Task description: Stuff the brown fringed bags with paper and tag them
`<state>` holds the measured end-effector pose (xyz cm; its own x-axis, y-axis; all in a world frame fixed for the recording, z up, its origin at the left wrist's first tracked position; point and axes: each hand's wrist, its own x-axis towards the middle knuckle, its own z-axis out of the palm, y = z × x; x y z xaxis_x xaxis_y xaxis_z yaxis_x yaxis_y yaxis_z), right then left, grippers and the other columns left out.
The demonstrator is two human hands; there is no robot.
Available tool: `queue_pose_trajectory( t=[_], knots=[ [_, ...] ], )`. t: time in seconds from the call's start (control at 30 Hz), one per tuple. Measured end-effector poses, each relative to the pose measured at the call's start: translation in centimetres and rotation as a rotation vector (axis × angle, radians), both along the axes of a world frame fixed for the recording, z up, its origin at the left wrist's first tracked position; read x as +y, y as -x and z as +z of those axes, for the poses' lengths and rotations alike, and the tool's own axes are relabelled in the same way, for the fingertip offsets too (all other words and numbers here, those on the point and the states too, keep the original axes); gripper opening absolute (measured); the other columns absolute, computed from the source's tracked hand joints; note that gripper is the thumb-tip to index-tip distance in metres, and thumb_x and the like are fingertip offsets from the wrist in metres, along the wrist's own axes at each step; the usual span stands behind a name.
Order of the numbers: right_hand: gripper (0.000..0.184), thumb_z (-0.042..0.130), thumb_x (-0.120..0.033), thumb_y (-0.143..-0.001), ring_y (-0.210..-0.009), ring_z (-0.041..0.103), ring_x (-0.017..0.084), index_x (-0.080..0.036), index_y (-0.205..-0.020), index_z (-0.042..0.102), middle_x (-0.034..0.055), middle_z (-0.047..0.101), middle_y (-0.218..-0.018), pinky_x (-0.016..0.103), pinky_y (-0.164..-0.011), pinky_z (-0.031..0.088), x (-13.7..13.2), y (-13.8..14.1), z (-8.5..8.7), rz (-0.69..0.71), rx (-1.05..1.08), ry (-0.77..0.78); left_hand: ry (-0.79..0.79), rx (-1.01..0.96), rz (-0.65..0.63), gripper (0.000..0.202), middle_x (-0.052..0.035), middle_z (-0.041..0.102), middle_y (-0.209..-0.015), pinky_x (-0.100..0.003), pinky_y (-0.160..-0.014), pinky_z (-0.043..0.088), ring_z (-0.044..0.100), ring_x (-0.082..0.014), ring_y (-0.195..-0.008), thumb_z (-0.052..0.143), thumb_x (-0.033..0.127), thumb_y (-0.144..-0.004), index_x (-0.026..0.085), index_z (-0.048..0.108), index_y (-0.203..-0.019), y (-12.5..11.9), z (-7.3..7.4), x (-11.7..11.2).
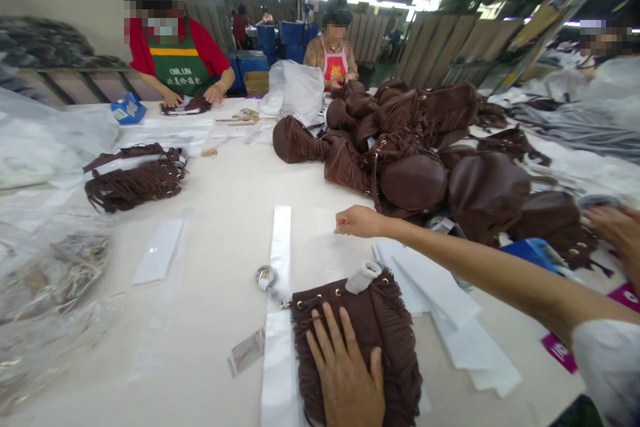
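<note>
My left hand [347, 367] lies flat, fingers spread, on a dark brown fringed bag [360, 307] with small metal eyelets along its top edge. A roll of white material [363, 277] sits at the bag's upper right. A metal ring-shaped piece [265, 277] is at the bag's upper left, beside a small clip. Beneath the bag's left side runs a long white strip [280, 340]. Beyond the bag, my right hand [361, 221] is held over the table with its fingers pinched together. Faint clear film shows below those fingertips; whether they grip it I cannot tell.
A heap of brown bags [413, 180] covers the back right. White sheets [450, 320] lie right of my bag. Another fringed bag [135, 177] and clear plastic [45, 320] are at left. Two people work across the table; another person's hand [613, 227] is at the right edge.
</note>
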<state>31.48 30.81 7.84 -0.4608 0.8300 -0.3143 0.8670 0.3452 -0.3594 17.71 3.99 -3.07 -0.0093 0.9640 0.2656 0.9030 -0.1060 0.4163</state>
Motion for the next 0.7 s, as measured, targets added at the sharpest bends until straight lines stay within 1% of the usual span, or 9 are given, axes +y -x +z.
queue_pose_trajectory(
  t=[0.07,0.13,0.2,0.27,0.37,0.43,0.5,0.6,0.7],
  knots=[
    [0.025,0.056,-0.018,-0.083,-0.087,0.066,0.018,-0.019,-0.106,0.067,0.0056,0.072,-0.097,0.025,-0.072,0.045,-2.7,-1.9,0.4,0.056,0.052,0.048,0.022,0.000,-0.007,0.078,-0.0163,0.022,-0.157,-0.064,-0.113,0.023,0.015,-0.0394,-0.144,0.052,0.057,-0.085,0.013,0.033,-0.146,0.1,0.2,-0.1],
    [0.046,0.059,-0.016,-0.080,-0.099,0.064,0.019,-0.022,-0.126,0.057,0.0061,0.067,-0.116,0.025,-0.080,0.047,-6.5,-3.2,0.8,0.146,0.162,0.070,0.042,0.005,-0.018,0.073,-0.0158,0.020,-0.158,-0.063,-0.114,0.023,0.014,-0.0384,-0.145,0.051,0.051,-0.087,0.014,0.032,-0.147,0.2,0.5,-0.2],
    [0.057,0.065,-0.020,-0.077,-0.107,0.061,0.020,-0.024,-0.133,0.050,0.0060,0.062,-0.124,0.028,-0.088,0.048,-10.5,-3.5,0.5,0.184,0.277,0.024,0.052,0.010,-0.033,0.070,-0.0155,0.019,-0.158,-0.063,-0.114,0.023,0.013,-0.0376,-0.145,0.050,0.047,-0.089,0.014,0.030,-0.147,0.3,0.7,-0.3],
    [0.046,0.063,-0.020,-0.081,-0.106,0.060,0.020,-0.023,-0.126,0.054,0.0058,0.063,-0.118,0.031,-0.090,0.049,-14.3,-2.8,-0.7,0.130,0.341,-0.110,0.054,0.012,-0.042,0.070,-0.0157,0.019,-0.158,-0.063,-0.115,0.022,0.012,-0.0371,-0.146,0.050,0.045,-0.089,0.013,0.029,-0.148,0.3,0.8,-0.5],
    [0.030,0.050,-0.012,-0.089,-0.107,0.059,0.022,-0.017,-0.118,0.058,0.0105,0.064,-0.114,0.037,-0.094,0.049,-18.7,-0.8,-3.8,0.068,0.295,-0.428,0.032,0.004,-0.042,0.074,-0.0178,0.020,-0.157,-0.064,-0.115,0.021,0.012,-0.0370,-0.146,0.050,0.045,-0.089,0.009,0.023,-0.149,0.3,0.8,-0.6],
    [0.031,0.047,-0.011,-0.091,-0.112,0.056,0.025,-0.013,-0.120,0.058,0.0142,0.063,-0.118,0.041,-0.098,0.048,-20.5,0.0,-6.0,0.149,0.218,-0.609,0.005,-0.005,-0.038,0.078,-0.0194,0.020,-0.157,-0.062,-0.115,0.021,0.012,-0.0364,-0.146,0.050,0.043,-0.089,0.007,0.018,-0.150,0.3,0.7,-0.8],
    [0.031,0.049,-0.013,-0.092,-0.113,0.055,0.027,-0.010,-0.121,0.059,0.0155,0.063,-0.121,0.042,-0.097,0.049,-21.5,0.1,-7.6,0.240,0.152,-0.707,-0.018,-0.013,-0.036,0.080,-0.0203,0.018,-0.157,-0.059,-0.116,0.023,0.012,-0.0345,-0.146,0.051,0.039,-0.089,0.005,0.012,-0.150,0.4,0.7,-1.0],
    [0.034,0.051,-0.013,-0.092,-0.114,0.055,0.026,-0.008,-0.124,0.058,0.0152,0.062,-0.126,0.041,-0.097,0.051,-22.0,-0.4,-8.6,0.281,0.087,-0.737,-0.044,-0.035,-0.069,0.079,-0.0195,0.019,-0.157,-0.056,-0.118,0.024,0.012,-0.0318,-0.147,0.050,0.032,-0.090,0.004,0.007,-0.150,0.6,1.0,-1.3],
    [0.038,0.051,-0.014,-0.092,-0.119,0.054,0.027,-0.008,-0.130,0.055,0.0152,0.059,-0.131,0.042,-0.099,0.050,-22.1,-0.9,-8.7,0.309,0.066,-0.716,-0.082,-0.051,-0.148,0.076,-0.0151,0.024,-0.157,-0.057,-0.117,0.024,0.013,-0.0317,-0.146,0.051,0.027,-0.089,0.009,0.012,-0.151,0.8,1.3,-1.6]
  ],
)
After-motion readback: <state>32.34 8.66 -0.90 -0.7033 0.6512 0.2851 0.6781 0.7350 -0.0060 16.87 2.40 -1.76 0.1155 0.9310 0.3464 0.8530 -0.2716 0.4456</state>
